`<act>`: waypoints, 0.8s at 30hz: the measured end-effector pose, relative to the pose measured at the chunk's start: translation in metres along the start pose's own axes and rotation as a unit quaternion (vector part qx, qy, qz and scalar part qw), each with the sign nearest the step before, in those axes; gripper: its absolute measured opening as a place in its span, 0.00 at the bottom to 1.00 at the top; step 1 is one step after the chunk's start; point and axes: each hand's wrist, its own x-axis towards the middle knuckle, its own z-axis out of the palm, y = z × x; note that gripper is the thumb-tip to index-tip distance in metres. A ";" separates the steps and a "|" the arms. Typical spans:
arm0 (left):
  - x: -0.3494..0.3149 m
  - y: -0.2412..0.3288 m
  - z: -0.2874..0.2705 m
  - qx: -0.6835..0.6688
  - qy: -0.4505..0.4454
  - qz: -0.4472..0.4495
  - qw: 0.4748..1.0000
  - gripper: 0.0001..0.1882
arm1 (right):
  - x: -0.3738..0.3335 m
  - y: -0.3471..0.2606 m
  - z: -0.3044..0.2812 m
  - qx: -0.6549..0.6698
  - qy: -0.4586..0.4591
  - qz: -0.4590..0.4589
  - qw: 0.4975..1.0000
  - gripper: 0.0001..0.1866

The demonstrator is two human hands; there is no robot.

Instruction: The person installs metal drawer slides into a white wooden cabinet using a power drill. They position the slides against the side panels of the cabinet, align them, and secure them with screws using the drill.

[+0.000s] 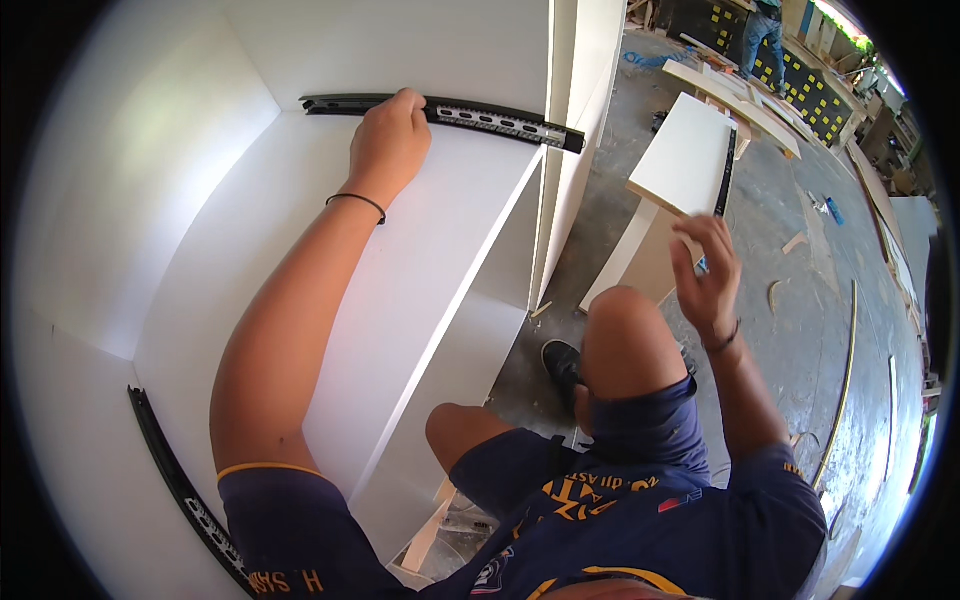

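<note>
Inside a white cabinet (420,215), a black drawer slide (490,122) lies along the far side wall, just above the shelf panel. My left hand (390,140) is closed on the slide near its middle, knuckles up; the fingertips are hidden. To the right, my right hand (708,270) hangs in the air with bent, slightly blurred fingers. A gap shows between thumb and fingers, and I see nothing held there. Close beyond that hand is a white drawer (680,155) with a black slide strip (727,175) on its right side.
Another black slide (185,490) runs along the cabinet's near left wall. My bent knee (630,340) is close to the drawer. Long boards (735,105) lie behind it, with a person (765,45) standing farther back. Wood strips (840,385) and scraps lie on the concrete floor.
</note>
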 end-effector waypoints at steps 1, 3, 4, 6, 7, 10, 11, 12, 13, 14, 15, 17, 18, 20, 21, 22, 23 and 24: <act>0.002 0.003 0.003 -0.003 0.012 0.023 1.000 0.10 | 0.016 -0.006 0.003 0.008 -0.001 -0.018 1.000 0.10; 0.000 0.002 0.006 0.011 0.013 0.041 0.999 0.10 | 0.040 -0.016 0.012 0.035 -0.004 -0.039 0.999 0.11; 0.002 0.003 0.004 0.027 0.020 0.059 0.998 0.11 | 0.051 -0.020 0.016 0.052 -0.003 -0.045 0.998 0.12; -0.002 0.009 -0.004 0.063 -0.023 0.013 0.998 0.13 | 0.064 -0.022 0.023 0.063 0.001 -0.046 0.997 0.12; -0.002 0.015 -0.008 0.095 -0.060 -0.035 0.993 0.15 | 0.073 -0.020 0.024 0.073 -0.014 -0.055 0.996 0.12; -0.001 0.024 -0.011 0.106 -0.120 -0.123 0.979 0.20 | 0.088 -0.009 0.038 0.102 -0.054 -0.054 0.992 0.12; 0.002 0.022 -0.007 0.110 -0.106 -0.113 0.982 0.24 | 0.093 -0.006 0.042 0.126 -0.069 -0.029 0.989 0.12; 0.001 0.018 -0.006 0.117 -0.104 -0.119 0.980 0.24 | 0.096 -0.005 0.048 0.159 -0.086 -0.002 0.984 0.12; 0.001 0.014 -0.005 0.117 -0.093 -0.114 0.982 0.25 | 0.097 -0.003 0.052 0.168 -0.088 -0.005 0.982 0.12; 0.000 0.012 -0.005 0.117 -0.082 -0.109 0.984 0.26 | 0.097 -0.001 0.055 0.169 -0.087 -0.010 0.982 0.12; 0.000 0.010 -0.004 0.122 -0.077 -0.115 0.983 0.26 | 0.099 0.001 0.058 0.166 -0.086 -0.018 0.982 0.13; 0.000 0.007 -0.006 0.110 -0.096 -0.122 0.982 0.26 | 0.099 0.005 0.064 0.182 -0.090 -0.021 0.979 0.13; -0.001 0.007 -0.007 0.113 -0.091 -0.134 0.980 0.26 | 0.098 0.006 0.066 0.189 -0.096 -0.018 0.977 0.13; -0.002 0.008 -0.011 0.071 -0.096 -0.097 0.988 0.24 | 0.101 0.010 0.070 0.204 -0.101 -0.036 0.973 0.12; -0.003 0.009 -0.009 0.077 -0.095 -0.110 0.986 0.24 | 0.101 0.012 0.073 0.203 -0.084 -0.043 0.975 0.12; -0.002 0.012 -0.007 0.072 -0.087 -0.104 0.988 0.24 | 0.101 0.014 0.076 0.203 -0.066 -0.050 0.976 0.12; -0.001 0.014 -0.007 0.067 -0.080 -0.097 0.990 0.23 | 0.102 0.013 0.078 0.206 -0.062 -0.055 0.975 0.12; -0.001 0.014 -0.007 0.072 -0.077 -0.108 0.988 0.23 | 0.103 0.013 0.080 0.215 -0.069 -0.059 0.972 0.12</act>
